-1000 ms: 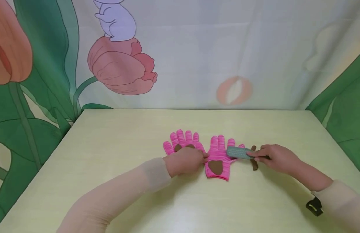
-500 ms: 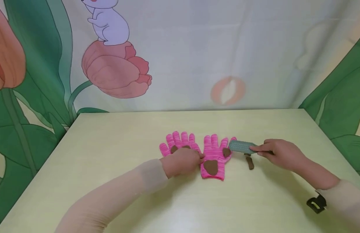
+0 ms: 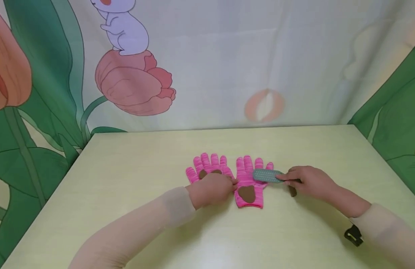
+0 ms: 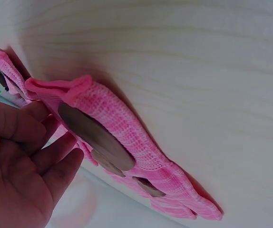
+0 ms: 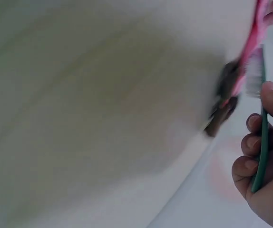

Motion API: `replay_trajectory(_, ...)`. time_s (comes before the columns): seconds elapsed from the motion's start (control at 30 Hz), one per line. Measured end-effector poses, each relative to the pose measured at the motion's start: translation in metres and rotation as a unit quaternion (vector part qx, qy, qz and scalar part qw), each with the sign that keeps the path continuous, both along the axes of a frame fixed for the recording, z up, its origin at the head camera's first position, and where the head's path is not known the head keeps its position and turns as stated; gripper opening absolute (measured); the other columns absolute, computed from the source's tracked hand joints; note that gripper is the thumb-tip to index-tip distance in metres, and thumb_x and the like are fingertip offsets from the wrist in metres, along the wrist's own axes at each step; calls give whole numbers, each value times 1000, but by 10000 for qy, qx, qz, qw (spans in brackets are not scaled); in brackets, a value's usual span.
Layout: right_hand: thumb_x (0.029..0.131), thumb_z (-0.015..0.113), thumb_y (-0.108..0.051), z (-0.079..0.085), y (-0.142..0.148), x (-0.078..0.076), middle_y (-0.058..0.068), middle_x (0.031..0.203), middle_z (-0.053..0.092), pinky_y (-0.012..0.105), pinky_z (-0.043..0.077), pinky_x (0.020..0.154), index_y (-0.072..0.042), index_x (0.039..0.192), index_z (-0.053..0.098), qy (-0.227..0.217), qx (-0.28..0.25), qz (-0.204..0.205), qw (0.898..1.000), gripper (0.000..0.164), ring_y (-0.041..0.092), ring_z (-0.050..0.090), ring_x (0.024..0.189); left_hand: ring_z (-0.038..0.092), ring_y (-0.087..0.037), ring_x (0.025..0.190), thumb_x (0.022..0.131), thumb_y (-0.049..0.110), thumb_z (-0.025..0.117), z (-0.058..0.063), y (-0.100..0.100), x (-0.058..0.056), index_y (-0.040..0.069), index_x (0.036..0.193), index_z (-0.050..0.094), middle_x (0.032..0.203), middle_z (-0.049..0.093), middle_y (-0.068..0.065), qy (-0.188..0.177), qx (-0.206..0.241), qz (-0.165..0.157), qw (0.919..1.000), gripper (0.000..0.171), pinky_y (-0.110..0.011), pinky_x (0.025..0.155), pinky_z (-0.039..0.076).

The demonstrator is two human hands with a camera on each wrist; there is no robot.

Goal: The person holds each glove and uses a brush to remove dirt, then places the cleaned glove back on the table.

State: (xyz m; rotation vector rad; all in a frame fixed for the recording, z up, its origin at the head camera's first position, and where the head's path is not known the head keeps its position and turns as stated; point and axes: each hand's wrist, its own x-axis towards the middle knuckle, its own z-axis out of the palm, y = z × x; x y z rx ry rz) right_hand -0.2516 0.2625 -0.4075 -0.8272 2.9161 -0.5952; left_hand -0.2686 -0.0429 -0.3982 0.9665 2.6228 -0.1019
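Note:
Two pink striped knit gloves with brown patches lie side by side on the table. My left hand reaches across the left glove, covering part of it. Its fingertips pinch the near edge of the right glove; in the left wrist view, the curled fingers partly hide that grip. My right hand grips a green brush by its handle. The brush head lies over the right glove's finger and thumb area, its pale bristles facing the glove in the right wrist view.
A small brown strip lies right of the right glove, partly hidden under my right hand. A black clip-like piece hangs at my right sleeve. Behind the pale table hangs a printed curtain with flowers and a rabbit.
The brush moved right off the glove's thumb side, uncovering a brown patch, then came back left over the glove. My left hand stayed in place on the gloves.

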Motion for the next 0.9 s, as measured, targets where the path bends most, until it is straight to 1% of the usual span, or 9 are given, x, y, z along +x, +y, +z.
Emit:
replay_trajectory(0.1, 90, 74, -4, -3, 14, 2, -10, 74, 56, 17, 30, 56, -11, 126, 74, 146, -37, -59, 9999, 37, -1, 32, 62, 64, -17, 126, 104, 28, 57, 3, 1, 0, 23, 149, 54, 148, 61, 3, 73, -135, 15, 9999, 45, -24, 97, 55)
replay_trajectory(0.2, 88, 75, -4, -5, 20, 5, -10, 70, 48, 17, 28, 54, -11, 124, 74, 266, 41, -76, 9996, 37, -1, 28, 60, 67, -16, 120, 105, 29, 56, 3, 3, -1, 23, 149, 55, 146, 63, 3, 153, -214, -1, 9997, 44, -23, 95, 56)
replay_trajectory(0.3, 88, 76, -4, -4, 24, 7, -11, 70, 47, 17, 28, 54, -12, 123, 75, 344, 122, -83, 9993, 36, -2, 28, 60, 69, -16, 108, 105, 29, 56, 2, 4, -1, 22, 147, 57, 139, 68, 1, 152, -180, 14, 9997, 43, -22, 86, 55)
replay_trajectory(0.43, 88, 77, -8, -2, 30, 10, -12, 68, 44, 17, 28, 53, -14, 122, 76, 402, 243, -158, 9988, 34, -2, 27, 59, 66, -14, 95, 104, 28, 58, -1, 5, 0, 21, 146, 58, 137, 70, 1, 105, -61, -1, 9999, 43, -19, 71, 48)
replay_trajectory(0.57, 89, 77, -11, 1, 39, 13, -11, 67, 42, 17, 27, 54, -15, 122, 76, 482, 384, -296, 9977, 34, -1, 27, 59, 68, -13, 103, 104, 28, 57, -2, 6, -1, 21, 145, 59, 142, 67, 2, 107, 4, -40, 9999, 42, -19, 77, 51)
replay_trajectory(0.67, 89, 76, -10, 3, 48, 15, -11, 66, 42, 17, 27, 53, -14, 122, 76, 570, 521, -364, 9963, 33, -1, 26, 58, 68, -15, 114, 103, 27, 59, -2, 5, -1, 21, 145, 60, 141, 68, 2, 84, 3, -2, 10000, 42, -20, 87, 54)
replay_trajectory(0.73, 89, 76, -11, 4, 55, 17, -12, 66, 43, 17, 26, 53, -12, 121, 77, 704, 638, -371, 9948, 32, -2, 26, 58, 68, -15, 116, 103, 27, 60, -3, 5, 0, 21, 144, 61, 138, 69, 2, 73, -23, 14, 10000, 42, -20, 88, 54)
replay_trajectory(0.8, 89, 76, -10, 8, 59, 18, -12, 65, 44, 17, 26, 52, -12, 120, 77, 858, 661, -410, 9933, 31, -2, 25, 57, 68, -14, 108, 102, 27, 61, -3, 4, 0, 20, 141, 63, 131, 73, 2, 65, 3, 14, 10000, 40, -20, 85, 52)
replay_trajectory(0.9, 89, 76, -11, 16, 55, 17, -10, 66, 46, 18, 26, 52, -12, 120, 77, 996, 555, -519, 9921, 31, -1, 26, 57, 63, -13, 87, 101, 27, 63, -3, 4, 0, 19, 136, 67, 115, 76, 1, 83, 66, 6, 9999, 37, -20, 75, 48)
